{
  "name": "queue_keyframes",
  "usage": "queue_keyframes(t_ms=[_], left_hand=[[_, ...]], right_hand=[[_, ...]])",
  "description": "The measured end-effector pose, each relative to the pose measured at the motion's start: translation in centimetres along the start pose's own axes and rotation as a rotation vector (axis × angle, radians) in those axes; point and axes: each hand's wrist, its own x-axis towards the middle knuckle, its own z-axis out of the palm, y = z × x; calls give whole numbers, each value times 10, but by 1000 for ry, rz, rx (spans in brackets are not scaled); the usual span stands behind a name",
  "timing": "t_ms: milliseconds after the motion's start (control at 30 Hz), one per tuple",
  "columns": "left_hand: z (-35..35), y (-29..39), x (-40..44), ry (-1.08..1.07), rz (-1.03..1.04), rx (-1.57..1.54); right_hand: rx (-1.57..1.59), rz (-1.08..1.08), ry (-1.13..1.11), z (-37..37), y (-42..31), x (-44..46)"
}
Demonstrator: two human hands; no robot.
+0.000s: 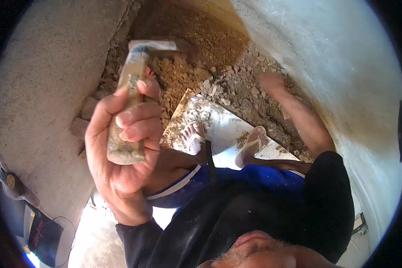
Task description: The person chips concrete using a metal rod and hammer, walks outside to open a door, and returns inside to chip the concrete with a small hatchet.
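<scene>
My left hand (129, 129) is raised close to the camera, its fingers wrapped round the wooden handle of a hammer (131, 76). The hammer's metal head is uppermost and points right. Farther down on the right, my right hand (271, 84) is low over the rubble (241, 89), beside the pale curved wall (330, 62). Its fingers are blurred, and whether it grips anything cannot be made out. Loose brown soil (178, 76) and broken lumps lie between the hands.
My sandalled feet stand on a dirt-smeared white board (219, 120). A rough grey concrete surface (49, 89) rises on the left, with broken chunks (88, 108) along its edge. Dark items and a thin cable (73, 228) are at the lower left.
</scene>
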Motion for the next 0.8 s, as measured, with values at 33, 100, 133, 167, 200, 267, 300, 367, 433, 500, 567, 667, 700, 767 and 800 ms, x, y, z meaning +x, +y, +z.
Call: queue_keyframes(t_ms=[33,100,133,167,200,267,300,367,433,500,567,667,700,767,800], left_hand=[[2,-1,1,-18,16,22],[1,-1,5,-33,14,47],[1,-1,6,-41,18,65],[1,-2,7,-26,32,79],[1,-3,7,-16,37,83],[3,-6,9,-7,50,92],[1,-7,9,20,61,98],[-4,-5,9,39,27,84],[-7,4,12,55,-39,29],[-4,5,15,89,-72,4],[-4,7,15,86,-60,5],[-3,10,15,22,-16,57],[-2,10,13,-3,-3,71],[-2,9,13,-39,24,102],[-1,7,13,-37,35,111]], right_hand=[[67,-90,231,-10,-14,6],[177,-258,531,-61,-54,13],[243,-260,535,-80,-76,31],[256,-255,540,-99,-101,45],[268,-253,545,-113,-119,57],[302,-240,510,-110,-141,99],[321,-232,485,-98,-154,120],[523,-105,329,-55,-152,151],[290,-246,351,-16,-98,69],[222,-201,398,48,-47,48],[65,-96,75,39,-14,4],[-124,-74,-69,49,14,-10],[-146,-89,-63,51,18,-11],[-66,-144,212,8,-8,-13],[115,-123,288,-8,-26,2]])
